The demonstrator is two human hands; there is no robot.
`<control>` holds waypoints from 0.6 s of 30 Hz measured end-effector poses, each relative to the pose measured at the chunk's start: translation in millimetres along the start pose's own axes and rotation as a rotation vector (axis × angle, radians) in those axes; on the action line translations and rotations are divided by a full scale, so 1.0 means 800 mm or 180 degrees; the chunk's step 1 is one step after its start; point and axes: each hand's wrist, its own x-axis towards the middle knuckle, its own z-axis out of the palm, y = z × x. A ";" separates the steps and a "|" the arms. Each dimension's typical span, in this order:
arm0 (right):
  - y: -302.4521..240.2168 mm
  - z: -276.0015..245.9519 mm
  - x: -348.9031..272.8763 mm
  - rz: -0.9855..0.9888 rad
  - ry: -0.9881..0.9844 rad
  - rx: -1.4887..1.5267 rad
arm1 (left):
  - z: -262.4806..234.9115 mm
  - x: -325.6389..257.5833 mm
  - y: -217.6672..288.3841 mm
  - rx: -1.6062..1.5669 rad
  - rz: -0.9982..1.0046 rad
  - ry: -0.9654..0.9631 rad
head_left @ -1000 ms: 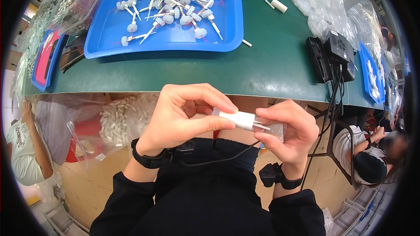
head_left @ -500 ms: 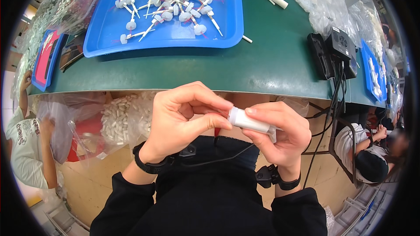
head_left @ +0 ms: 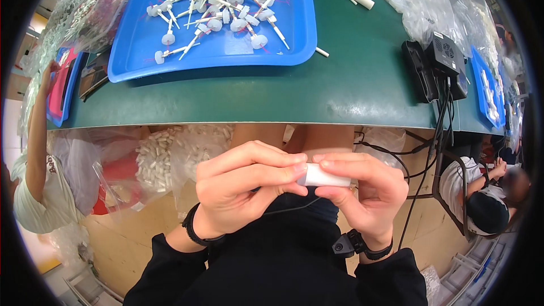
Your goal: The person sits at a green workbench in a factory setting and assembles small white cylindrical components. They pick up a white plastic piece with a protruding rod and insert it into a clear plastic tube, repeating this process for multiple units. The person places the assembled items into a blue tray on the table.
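The hands have drawn together; left hand [head_left: 241,190] and right hand [head_left: 362,195] pinch the white tube [head_left: 324,177], lying crosswise.

Small tube [head_left: 326,177]: white. Table [head_left: 362,79]: dark green top. Tray [head_left: 170,51]: bright blue, holding white stemmed parts [head_left: 221,11]. Sleeves [head_left: 272,272]: black. Wristbands [head_left: 192,229]: black. Box [head_left: 436,59]: black, with black cables. Bag [head_left: 164,158]: clear, white pieces inside.

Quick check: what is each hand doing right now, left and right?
Left hand: closed, fingertips pinching the small white tube.
Right hand: closed around the same white tube.
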 end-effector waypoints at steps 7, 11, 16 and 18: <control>0.010 0.004 -0.007 -0.0640 0.0185 -0.0025 | -0.002 0.011 0.000 -0.0131 0.0178 -0.0162; 0.012 0.004 -0.003 -0.1031 0.0211 -0.0499 | -0.007 0.007 0.001 -0.0316 -0.0471 -0.0103; 0.000 0.004 -0.005 0.0059 0.0280 -0.0348 | -0.004 0.006 -0.007 -0.0267 -0.0400 -0.0111; 0.008 0.005 -0.004 -0.0205 0.0231 -0.0481 | -0.001 0.006 -0.009 -0.0313 -0.0517 -0.0004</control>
